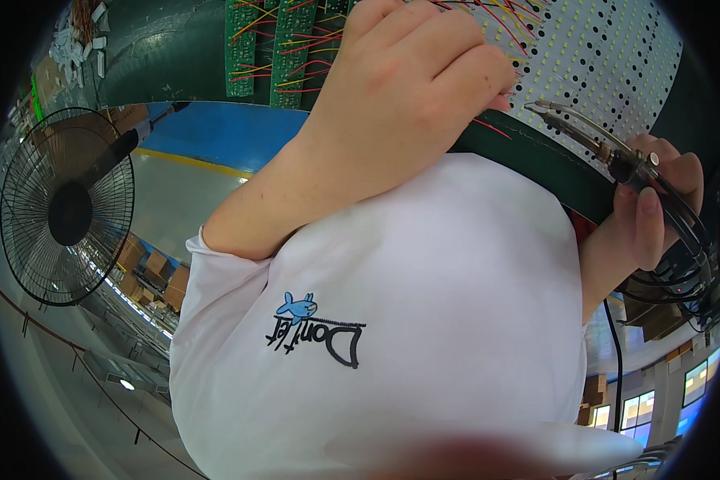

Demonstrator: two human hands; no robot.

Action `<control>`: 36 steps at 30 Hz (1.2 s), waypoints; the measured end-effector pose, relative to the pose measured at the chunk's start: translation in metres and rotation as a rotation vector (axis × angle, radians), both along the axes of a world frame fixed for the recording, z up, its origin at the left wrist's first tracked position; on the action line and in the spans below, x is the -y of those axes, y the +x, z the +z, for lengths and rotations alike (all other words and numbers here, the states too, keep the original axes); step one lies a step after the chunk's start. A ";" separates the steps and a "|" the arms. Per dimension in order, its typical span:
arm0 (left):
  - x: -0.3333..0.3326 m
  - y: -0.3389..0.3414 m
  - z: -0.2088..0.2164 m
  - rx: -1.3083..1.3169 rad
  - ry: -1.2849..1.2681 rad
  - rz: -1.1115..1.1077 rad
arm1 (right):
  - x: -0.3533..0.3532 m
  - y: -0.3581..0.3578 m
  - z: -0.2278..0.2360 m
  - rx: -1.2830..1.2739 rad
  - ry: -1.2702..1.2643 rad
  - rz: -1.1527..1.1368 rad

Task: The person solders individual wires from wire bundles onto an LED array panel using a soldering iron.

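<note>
My left hand (pixel 416 88) is bent over the near part of the work surface, its fingers curled together and their tips mostly hidden. Whatever they pinch cannot be made out. A short red wire (pixel 493 128) pokes out just below the fingertips. On the right, my right hand (pixel 656 192) grips a soldering iron (pixel 572 134) with a thin metal tube along it. Its tip points left, close to my left fingers, over the edge of a white panel (pixel 616 72) dotted with small yellowish LEDs and black holes. Narrow green circuit boards (pixel 290 76) with red and yellow wires lie left of my left hand.
The dark green table (pixel 160 56) ends in a curved near edge. White connectors (pixel 76 52) are heaped at its far left. A black fan (pixel 68 212) stands at the left. Black cables (pixel 616 344) hang at the right, below my right hand.
</note>
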State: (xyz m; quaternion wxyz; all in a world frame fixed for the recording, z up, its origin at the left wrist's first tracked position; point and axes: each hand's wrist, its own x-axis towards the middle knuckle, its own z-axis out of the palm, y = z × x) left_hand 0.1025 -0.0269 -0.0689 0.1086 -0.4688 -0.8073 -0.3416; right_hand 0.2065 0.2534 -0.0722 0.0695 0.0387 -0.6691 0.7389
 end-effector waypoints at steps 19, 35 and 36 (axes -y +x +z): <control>-0.003 0.004 -0.004 0.000 -0.009 0.054 | 0.017 0.001 0.010 0.067 0.118 -0.123; 0.001 0.001 -0.003 0.001 -0.032 0.015 | 0.022 0.000 0.009 0.049 0.123 -0.133; 0.004 0.000 -0.010 -0.032 -0.067 0.012 | 0.021 0.001 0.011 0.065 0.109 -0.147</control>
